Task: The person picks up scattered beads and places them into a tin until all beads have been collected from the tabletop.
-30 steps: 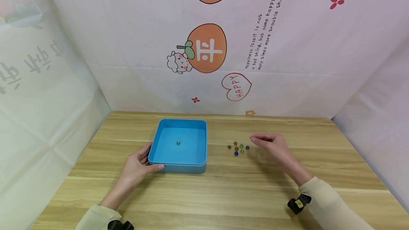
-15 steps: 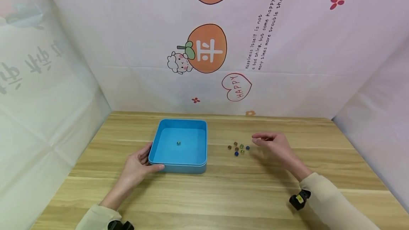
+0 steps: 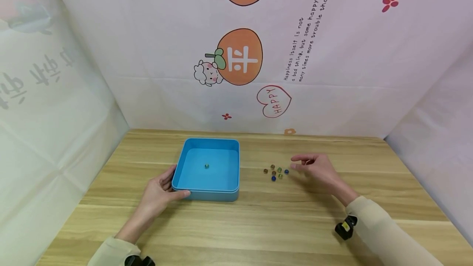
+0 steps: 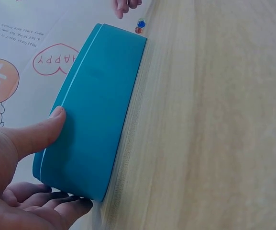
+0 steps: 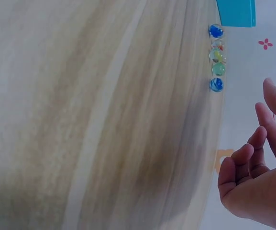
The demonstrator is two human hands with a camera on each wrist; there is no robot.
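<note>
A square blue box (image 3: 210, 171) without a lid stands on the table, one greenish marble (image 3: 207, 166) on its floor. My left hand (image 3: 157, 194) grips the box's near left corner; in the left wrist view its thumb lies on the front wall (image 4: 94, 105), with the other fingers against the side. Several glass marbles (image 3: 274, 173), amber, green and blue, lie grouped right of the box. Just right of them, above the table, my right hand (image 3: 318, 169) holds nothing, thumb and index finger apart. The nearest is a blue marble (image 3: 286, 171), also seen as a blue-and-white marble (image 5: 216, 85) in the right wrist view.
A wood-grain table (image 3: 236, 233) carries everything. Behind it hangs a white printed cloth (image 3: 155, 52), and more cloth (image 3: 55, 134) closes off the left and right sides. Black cameras (image 3: 345, 228) are strapped at both wrists.
My right hand has shifted slightly, and its thumb and index finger have spread apart. The left hand, box and marbles stay where they were.
</note>
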